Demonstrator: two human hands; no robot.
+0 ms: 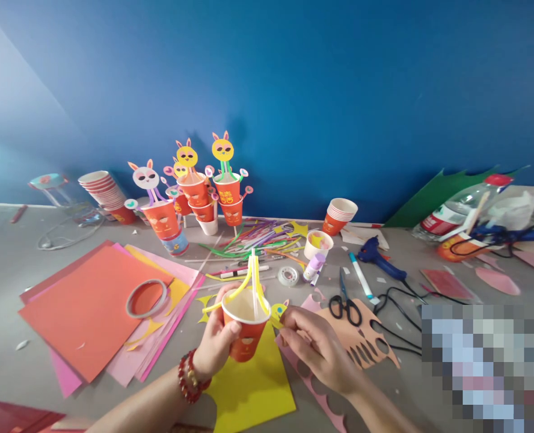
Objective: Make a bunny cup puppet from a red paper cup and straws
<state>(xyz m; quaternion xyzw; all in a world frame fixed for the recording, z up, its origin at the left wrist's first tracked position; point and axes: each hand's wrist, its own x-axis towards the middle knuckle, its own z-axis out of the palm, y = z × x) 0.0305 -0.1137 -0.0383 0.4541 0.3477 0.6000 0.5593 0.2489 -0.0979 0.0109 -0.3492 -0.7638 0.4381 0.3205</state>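
My left hand (pixel 219 337) is wrapped round a red paper cup (pixel 248 341), held upright with its open rim facing up. Yellow pipe cleaners (pixel 240 290) and a pale straw (pixel 254 273) rise out of the cup, and one yellow strand hangs over its left rim. My right hand (pixel 309 343) pinches a small yellow paper piece with an ear and a blue-green spot (pixel 278 311), close to the cup's right side. Beneath the cup lies a yellow sheet (pixel 253 397).
Finished rabbit cups (pixel 228 191) stand at the back. Scissors (pixel 346 308), a tape roll (pixel 288 276), a glue stick (pixel 314 267) and a blue glue gun (pixel 382 258) with black cable lie right of centre. Orange paper (pixel 91 307) and a tape ring (pixel 129 300) are left; a bottle (pixel 447 213) is right.
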